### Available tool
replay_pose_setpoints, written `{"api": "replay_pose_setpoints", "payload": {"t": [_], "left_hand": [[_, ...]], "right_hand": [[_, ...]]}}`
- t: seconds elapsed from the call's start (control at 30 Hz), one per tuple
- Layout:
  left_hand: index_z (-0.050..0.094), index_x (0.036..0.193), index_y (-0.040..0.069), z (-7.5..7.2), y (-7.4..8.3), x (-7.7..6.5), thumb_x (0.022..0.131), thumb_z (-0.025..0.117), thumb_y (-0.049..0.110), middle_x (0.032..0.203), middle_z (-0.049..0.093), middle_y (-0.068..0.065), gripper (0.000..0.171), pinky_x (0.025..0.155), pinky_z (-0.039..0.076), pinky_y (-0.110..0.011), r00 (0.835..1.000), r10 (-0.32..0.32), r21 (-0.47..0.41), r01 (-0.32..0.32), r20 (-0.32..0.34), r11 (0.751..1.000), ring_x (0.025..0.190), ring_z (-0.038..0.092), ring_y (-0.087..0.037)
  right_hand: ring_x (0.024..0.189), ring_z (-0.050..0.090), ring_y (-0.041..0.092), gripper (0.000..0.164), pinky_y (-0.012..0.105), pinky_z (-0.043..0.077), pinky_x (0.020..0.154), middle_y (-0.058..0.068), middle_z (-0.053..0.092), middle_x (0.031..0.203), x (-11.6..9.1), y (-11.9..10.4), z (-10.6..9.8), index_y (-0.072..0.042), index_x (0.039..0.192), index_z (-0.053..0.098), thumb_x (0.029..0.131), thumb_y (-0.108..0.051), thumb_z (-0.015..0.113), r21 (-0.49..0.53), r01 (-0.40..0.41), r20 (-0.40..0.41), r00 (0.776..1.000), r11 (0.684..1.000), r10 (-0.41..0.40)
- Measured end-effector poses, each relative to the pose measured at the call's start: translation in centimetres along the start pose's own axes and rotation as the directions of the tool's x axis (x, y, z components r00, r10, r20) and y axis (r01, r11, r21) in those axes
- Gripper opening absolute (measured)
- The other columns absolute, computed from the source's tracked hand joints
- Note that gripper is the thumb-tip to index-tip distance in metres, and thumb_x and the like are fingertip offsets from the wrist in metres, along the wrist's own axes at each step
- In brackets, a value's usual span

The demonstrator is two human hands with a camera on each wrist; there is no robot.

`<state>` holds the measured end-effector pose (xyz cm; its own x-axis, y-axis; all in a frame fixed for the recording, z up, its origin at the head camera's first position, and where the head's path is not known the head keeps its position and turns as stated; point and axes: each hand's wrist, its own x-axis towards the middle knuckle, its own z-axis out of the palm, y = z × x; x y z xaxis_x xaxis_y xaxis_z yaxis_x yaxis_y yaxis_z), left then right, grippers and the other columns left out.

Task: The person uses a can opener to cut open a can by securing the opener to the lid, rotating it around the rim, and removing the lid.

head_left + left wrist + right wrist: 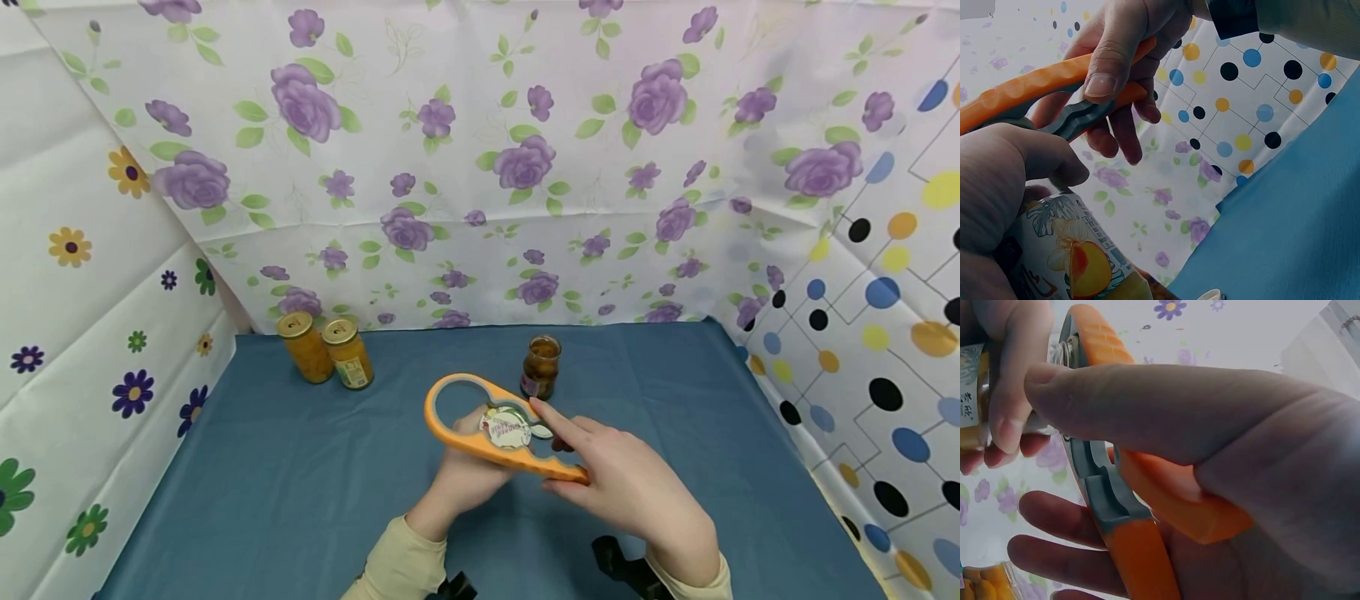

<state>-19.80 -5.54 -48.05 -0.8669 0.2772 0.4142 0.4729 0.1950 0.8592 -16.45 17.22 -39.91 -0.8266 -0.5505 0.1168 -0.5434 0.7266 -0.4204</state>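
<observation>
An orange jar opener (480,450) with grey toothed inner edges lies across the top of an upright jar, whose patterned lid (506,427) shows through its opening. My left hand (472,479) grips this jar from below; in the left wrist view the jar (1072,250) has a label with a peach picture. Around the opener's handle end my right hand (630,475) holds on, index finger laid along the upper handle. Its thumb (1116,406) presses the near side in the right wrist view, while other fingers are spread behind. Most of the jar's body is hidden in the head view.
A lidless dark brown jar (540,367) stands just beyond the hands. Two yellow jars with gold lids, one plain-sided (306,354) and one labelled (351,362), stand at the back left of the blue cloth (262,483). Patterned sheets (465,167) wall the table.
</observation>
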Motion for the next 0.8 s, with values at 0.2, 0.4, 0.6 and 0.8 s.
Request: {"api": "replay_pose_setpoints", "payload": {"t": [0.2, 0.4, 0.6, 0.8], "left_hand": [[0.071, 0.13, 0.005, -0.1, 0.1, -0.1, 0.089, 0.086, 0.008, 0.114, 0.076, -0.001, 0.043, 0.085, 0.061, -0.034, 0.998, 0.011, 0.024, -0.013, 0.067, 1.0, 0.1, 0.072, -0.014], [0.07, 0.131, 0.006, -0.4, 0.3, -0.1, 0.09, 0.086, 0.01, 0.113, 0.076, -0.004, 0.044, 0.085, 0.06, -0.032, 0.991, 0.028, 0.0, -0.028, 0.128, 1.0, 0.1, 0.072, -0.012], [0.069, 0.133, 0.003, -0.6, 0.2, 0.0, 0.092, 0.083, 0.009, 0.116, 0.075, -0.009, 0.044, 0.087, 0.061, -0.033, 0.983, 0.056, -0.074, -0.043, 0.174, 0.996, 0.103, 0.072, -0.015], [0.067, 0.134, 0.0, -1.0, 0.3, 0.1, 0.089, 0.082, 0.008, 0.115, 0.075, -0.01, 0.048, 0.09, 0.061, -0.034, 0.975, 0.058, -0.125, -0.032, 0.213, 0.992, 0.103, 0.072, -0.015]], "right_hand": [[0.061, 0.047, -0.004, 0.095, 0.023, 0.045, 0.057, -0.016, 0.062, 0.093, -0.2, 0.3, 0.0, -0.034, 0.168, 0.037, 0.089, -0.034, 0.091, -0.042, 0.045, -0.025, 0.999, 0.998, -0.046], [0.054, 0.037, -0.003, 0.091, 0.021, 0.041, 0.054, -0.02, 0.056, 0.086, -0.4, 0.6, 0.0, -0.037, 0.167, 0.039, 0.091, -0.029, 0.089, -0.057, 0.079, -0.051, 0.995, 0.995, -0.082], [0.055, 0.038, -0.002, 0.092, 0.021, 0.04, 0.053, -0.02, 0.055, 0.086, -0.4, 0.6, -0.3, -0.041, 0.166, 0.039, 0.091, -0.021, 0.088, -0.081, 0.072, -0.035, 0.997, 0.994, -0.075], [0.057, 0.04, -0.002, 0.095, 0.022, 0.041, 0.053, -0.021, 0.055, 0.086, -0.3, 0.6, -0.3, -0.044, 0.166, 0.036, 0.091, -0.019, 0.088, -0.091, 0.079, -0.023, 0.996, 0.993, -0.082]]}}
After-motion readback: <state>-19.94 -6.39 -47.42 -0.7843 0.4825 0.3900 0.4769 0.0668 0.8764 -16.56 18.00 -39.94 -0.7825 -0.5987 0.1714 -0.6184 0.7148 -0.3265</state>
